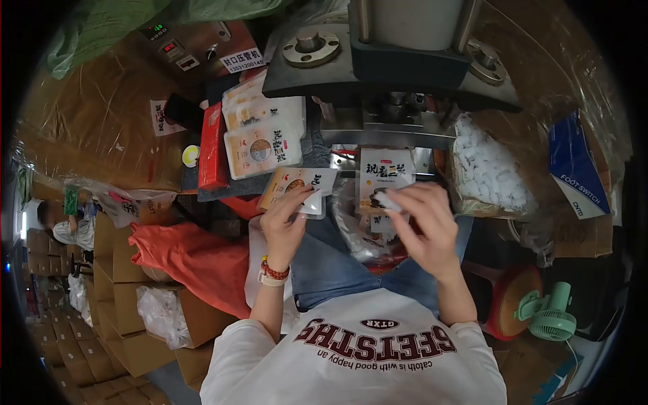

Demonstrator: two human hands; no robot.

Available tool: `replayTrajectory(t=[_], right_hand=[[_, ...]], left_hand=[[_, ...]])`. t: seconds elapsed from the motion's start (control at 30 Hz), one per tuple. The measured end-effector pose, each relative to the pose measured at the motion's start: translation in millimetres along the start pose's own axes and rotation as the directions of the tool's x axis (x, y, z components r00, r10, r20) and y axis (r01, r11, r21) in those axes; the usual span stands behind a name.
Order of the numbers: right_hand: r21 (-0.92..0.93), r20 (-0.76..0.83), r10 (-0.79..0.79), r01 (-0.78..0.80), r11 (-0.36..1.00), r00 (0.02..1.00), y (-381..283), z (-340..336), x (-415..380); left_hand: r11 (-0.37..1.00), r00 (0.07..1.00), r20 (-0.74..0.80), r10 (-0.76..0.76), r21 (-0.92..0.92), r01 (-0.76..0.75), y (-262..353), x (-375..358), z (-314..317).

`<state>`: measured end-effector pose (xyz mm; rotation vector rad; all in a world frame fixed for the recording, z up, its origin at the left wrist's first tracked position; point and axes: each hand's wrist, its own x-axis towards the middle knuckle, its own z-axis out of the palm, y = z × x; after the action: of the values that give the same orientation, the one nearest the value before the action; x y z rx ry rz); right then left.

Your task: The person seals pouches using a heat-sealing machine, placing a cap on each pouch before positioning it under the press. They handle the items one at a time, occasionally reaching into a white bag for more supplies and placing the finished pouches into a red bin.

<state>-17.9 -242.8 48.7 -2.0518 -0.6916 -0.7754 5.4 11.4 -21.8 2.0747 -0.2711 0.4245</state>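
My left hand point(283, 223) is closed on a printed pouch point(277, 187), tilted above my lap at the left. My right hand point(428, 226) pinches a small white plastic piece point(386, 201); its exact kind is too small to tell. Just behind those fingertips another printed pouch point(383, 165) stands at the front of the press machine point(398, 71), its lower part partly covered by the white piece and my fingers. Left of the machine, a stack of similar pouches point(262, 145) lies fanned out on a dark surface. More pouches sit in a clear plastic bag point(368, 246) between my knees.
A box of small white pieces point(489, 169) is at the right, beside a blue foot switch box point(577, 165). The red box point(212, 145) borders the pouch stack. A green fan point(553, 314) stands lower right. Cardboard boxes point(128, 297) and a distant person point(74, 229) are at the left.
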Motion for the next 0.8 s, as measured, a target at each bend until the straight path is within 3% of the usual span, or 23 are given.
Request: replayTrajectory(t=[0.07,0.13,0.2,0.27,0.33,0.4,0.47,0.5,0.53,0.57,0.6,0.63,0.67,0.73,0.8], right_hand=[[-0.084,0.049,-0.046,0.05,0.995,0.998,0.2,13.6,1.1],[-0.095,0.248,-0.134,0.162,0.982,0.959,0.9,17.3,2.0],[-0.09,0.245,-0.159,0.185,0.979,0.956,-6.3,3.3,8.2],[0.189,0.239,-0.136,0.091,0.978,0.961,-6.9,-12.4,11.8],[0.221,0.264,-0.061,0.002,0.975,0.963,2.0,-10.8,7.6],[0.255,0.285,0.014,-0.09,0.963,0.958,5.2,-14.3,5.0],[0.201,-0.014,0.289,-0.28,0.939,0.957,4.6,-29.5,3.3],[0.209,-0.045,0.261,-0.246,0.946,0.964,7.3,-40.7,3.6],[0.203,-0.043,0.274,-0.26,0.944,0.961,6.6,-44.1,4.5],[0.026,0.008,0.143,-0.143,0.989,0.99,6.4,-46.5,5.5],[-0.142,0.082,0.017,-0.005,0.99,0.996,6.1,-47.0,5.7],[-0.235,0.154,0.004,0.033,0.971,0.988,2.0,-41.8,5.1],[-0.236,0.157,0.01,0.028,0.971,0.988,1.9,-38.0,3.3],[-0.307,0.319,-0.033,0.136,0.942,0.947,4.4,-31.4,1.8],[-0.267,0.262,-0.053,0.125,0.956,0.963,2.3,-31.5,6.0]], left_hand=[[0.937,0.959,0.011,0.282,0.21,-0.278,32.8,0.1,1.5],[0.919,0.945,0.048,0.325,0.222,-0.327,49.7,0.0,-1.1],[0.88,0.898,0.167,0.406,0.195,-0.434,63.7,1.2,-7.1],[0.908,0.893,0.227,0.388,0.072,-0.413,66.7,-1.1,-5.3],[0.927,0.906,0.294,0.305,-0.311,-0.211,60.0,-4.9,13.0],[0.936,0.923,0.286,0.256,-0.313,-0.162,47.6,-8.9,36.4],[0.871,0.943,0.322,-0.084,-0.435,0.226,43.8,-9.4,51.1],[0.868,0.94,0.331,-0.084,-0.438,0.232,46.4,-6.3,51.3],[0.92,0.962,0.272,-0.008,-0.374,0.114,48.7,-3.9,49.5],[0.953,0.974,0.216,0.075,-0.302,-0.006,52.0,-1.2,48.3],[0.952,0.972,0.223,0.073,-0.307,-0.001,54.8,2.0,47.8],[0.963,0.967,0.181,0.177,-0.236,-0.132,57.4,6.3,47.0],[0.954,0.949,0.147,0.28,-0.156,-0.257,60.7,7.6,45.5],[0.951,0.939,0.157,0.305,-0.099,-0.292,68.9,9.0,39.9],[0.942,0.928,0.161,0.335,-0.035,-0.334,74.2,11.4,36.4]])
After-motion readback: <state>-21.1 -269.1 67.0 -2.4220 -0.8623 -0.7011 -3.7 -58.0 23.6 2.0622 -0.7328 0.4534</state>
